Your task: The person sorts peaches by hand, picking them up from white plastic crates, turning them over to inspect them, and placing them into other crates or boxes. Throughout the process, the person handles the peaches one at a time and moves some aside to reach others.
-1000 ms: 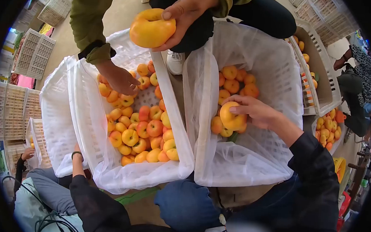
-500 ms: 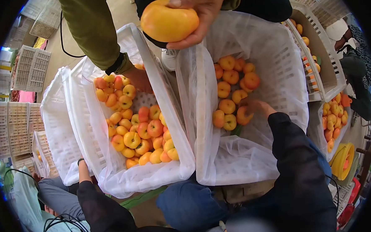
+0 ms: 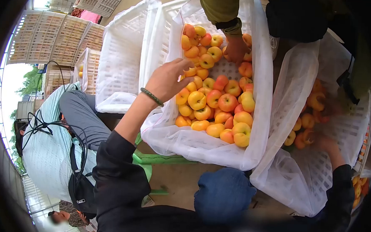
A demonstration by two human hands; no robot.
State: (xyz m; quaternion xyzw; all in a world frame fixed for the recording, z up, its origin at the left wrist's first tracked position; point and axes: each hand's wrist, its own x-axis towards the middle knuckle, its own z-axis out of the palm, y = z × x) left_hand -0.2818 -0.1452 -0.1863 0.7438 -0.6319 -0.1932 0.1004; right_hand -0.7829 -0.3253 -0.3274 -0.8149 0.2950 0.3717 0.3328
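Note:
My left hand (image 3: pixel 167 79), with a dark beaded bracelet on the wrist, hangs open over the left side of a mesh-lined white crate (image 3: pixel 266 74). Its fingers are apart, with their tips just over yellow-red peaches (image 3: pixel 196 100) piled inside. My right hand (image 3: pixel 324 144) reaches into another mesh-lined crate (image 3: pixel 277 121) at the right, beside the peaches there (image 3: pixel 307 120). Motion blur smears its fingers, so I cannot tell whether it holds one. Another person's hand (image 3: pixel 236 48), below an olive sleeve, reaches among peaches at the far end of the left crate.
A second white crate (image 3: pixel 121 58) stands against the left crate. A seated person in a pale top (image 3: pixel 50 142) is at the left, with black cables nearby. Stacked crates (image 3: pixel 57 40) stand behind. A green stool (image 3: pixel 162 159) is below the left crate.
The view has swung left. My left hand has come up from the outer side of the left crate to above its peaches. The co-worker's raised hand with a large peach has left its earlier place.

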